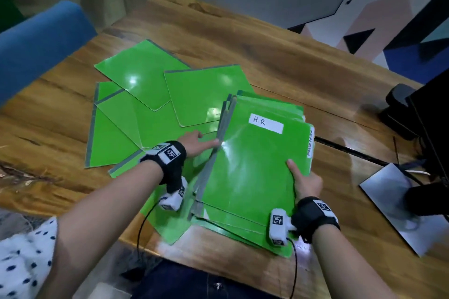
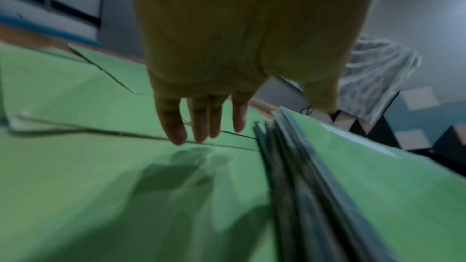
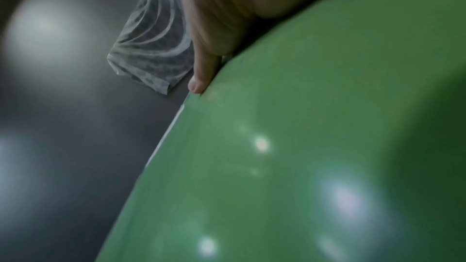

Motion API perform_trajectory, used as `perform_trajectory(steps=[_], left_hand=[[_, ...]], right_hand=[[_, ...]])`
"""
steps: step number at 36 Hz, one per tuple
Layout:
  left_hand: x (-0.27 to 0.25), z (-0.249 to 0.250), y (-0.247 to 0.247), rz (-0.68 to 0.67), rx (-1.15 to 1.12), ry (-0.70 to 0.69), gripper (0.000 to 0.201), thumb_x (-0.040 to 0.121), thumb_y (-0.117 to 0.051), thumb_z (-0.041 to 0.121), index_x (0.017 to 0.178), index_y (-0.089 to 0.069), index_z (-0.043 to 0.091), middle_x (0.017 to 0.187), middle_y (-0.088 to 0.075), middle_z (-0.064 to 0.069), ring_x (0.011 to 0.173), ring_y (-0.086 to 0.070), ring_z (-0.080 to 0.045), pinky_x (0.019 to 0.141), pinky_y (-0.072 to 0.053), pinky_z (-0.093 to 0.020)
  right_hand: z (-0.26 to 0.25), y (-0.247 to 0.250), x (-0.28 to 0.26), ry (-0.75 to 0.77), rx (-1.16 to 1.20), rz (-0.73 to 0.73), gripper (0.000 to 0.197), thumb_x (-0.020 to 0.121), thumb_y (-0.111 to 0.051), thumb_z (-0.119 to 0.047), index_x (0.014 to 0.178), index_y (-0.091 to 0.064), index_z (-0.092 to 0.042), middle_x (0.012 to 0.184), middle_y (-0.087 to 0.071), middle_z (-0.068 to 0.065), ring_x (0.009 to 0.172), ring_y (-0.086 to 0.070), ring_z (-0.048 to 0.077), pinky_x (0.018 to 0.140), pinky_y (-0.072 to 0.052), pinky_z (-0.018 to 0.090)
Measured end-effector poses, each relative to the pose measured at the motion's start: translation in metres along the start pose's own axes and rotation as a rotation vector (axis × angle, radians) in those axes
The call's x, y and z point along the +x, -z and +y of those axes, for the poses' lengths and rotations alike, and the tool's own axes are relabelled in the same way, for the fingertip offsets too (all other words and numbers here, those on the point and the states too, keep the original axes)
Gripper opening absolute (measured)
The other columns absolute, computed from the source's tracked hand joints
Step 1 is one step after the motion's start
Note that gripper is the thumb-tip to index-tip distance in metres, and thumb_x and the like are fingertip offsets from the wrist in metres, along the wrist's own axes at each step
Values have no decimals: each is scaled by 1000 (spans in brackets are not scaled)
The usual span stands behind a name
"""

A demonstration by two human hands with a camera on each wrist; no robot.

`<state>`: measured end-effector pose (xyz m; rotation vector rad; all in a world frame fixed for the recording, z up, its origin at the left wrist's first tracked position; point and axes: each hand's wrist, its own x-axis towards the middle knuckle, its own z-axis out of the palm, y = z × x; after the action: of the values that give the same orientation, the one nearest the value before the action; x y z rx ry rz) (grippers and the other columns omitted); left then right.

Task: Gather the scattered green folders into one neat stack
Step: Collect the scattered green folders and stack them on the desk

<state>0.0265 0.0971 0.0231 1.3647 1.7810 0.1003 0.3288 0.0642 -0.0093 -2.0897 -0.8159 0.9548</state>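
Observation:
A stack of green folders [image 1: 255,165] with grey spines lies tilted at the table's near right, raised a little on its right side. The top folder carries a white label [image 1: 266,123] reading "H.R". My right hand [image 1: 306,184] grips the stack's right edge, with the thumb on top and the fingers hidden beneath; the right wrist view shows the thumb [image 3: 204,71] on the glossy cover [image 3: 302,166]. My left hand [image 1: 194,142] reaches out with straight fingers [image 2: 201,127] and touches the stack's spine edge [image 2: 290,166]. Several loose green folders [image 1: 143,73] lie overlapping to the left [image 2: 75,166].
The wooden table [image 1: 279,60] has bare room behind and to the right of the folders. A blue chair back [image 1: 36,39] stands at the left. A black stand [image 1: 401,104] and a grey sheet [image 1: 393,201] sit at the right edge.

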Motion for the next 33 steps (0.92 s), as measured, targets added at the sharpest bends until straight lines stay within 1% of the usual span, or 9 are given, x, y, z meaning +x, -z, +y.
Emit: perform_trajectory(steps=[4,9,13,16,19,22,28,30,33], left_hand=[[25,-23,19,183,373,24,92,84,-48,64,151,-13,10,158,-9,-13,144,-15,-31,114,-23,-50],[34,-46,21,36,553,80,99,81,-47,67,152,4,21,158,9,-7,144,0,-39,113,-19,-56],[18,-44,9,-4,683,63,109,73,-46,77,152,4,21,158,6,-11,142,-13,-41,109,-31,-51],[-8,-30,-8,-40,786,5,111,68,-46,82,152,-4,21,156,-11,-17,125,-48,-34,88,-52,-38],[-37,-18,-30,-99,849,-144,105,74,-43,80,150,-13,14,117,-60,-12,91,-64,-20,67,-55,-30],[-54,-9,-45,-149,784,-254,75,83,-49,64,136,-37,13,77,-58,1,66,-57,-14,59,-53,-28],[-32,-13,-42,225,514,-258,46,92,-50,36,132,-44,16,123,-57,-5,105,-58,-17,83,-54,-28],[-14,-17,-33,265,550,-206,67,89,-56,36,145,-26,15,151,-26,-12,134,-37,-25,104,-41,-38],[8,-22,-18,195,628,-93,89,88,-55,43,151,1,15,157,10,-10,146,-2,-26,115,-21,-47]], right_hand=[[7,13,-2,-44,-1,53,43,75,-75,-44,85,-60,-5,83,-62,10,76,-55,24,70,-43,30],[3,28,4,-80,-63,80,47,76,-75,-44,89,-59,-2,92,-61,20,78,-54,27,74,-46,34],[-5,36,13,-159,-166,46,61,78,-70,-50,98,-56,5,98,-58,21,92,-58,35,76,-45,37],[-5,37,25,-231,-185,11,74,74,-72,-54,110,-54,8,120,-58,23,100,-58,35,84,-48,40],[-5,36,31,-309,-210,-36,90,74,-72,-53,133,-41,8,137,-48,23,120,-51,38,99,-43,43],[-4,36,36,-350,-234,-84,90,77,-71,-49,138,-35,7,142,-42,23,125,-47,39,102,-38,44],[-9,38,36,-335,-327,-141,94,76,-67,-57,141,-33,2,145,-39,21,126,-45,39,104,-39,48],[-10,39,37,-323,-353,-155,93,78,-65,-57,141,-33,3,145,-39,21,126,-45,38,104,-39,47],[-10,39,38,-309,-383,-184,91,79,-63,-58,140,-36,4,142,-43,21,123,-48,37,103,-40,46]])
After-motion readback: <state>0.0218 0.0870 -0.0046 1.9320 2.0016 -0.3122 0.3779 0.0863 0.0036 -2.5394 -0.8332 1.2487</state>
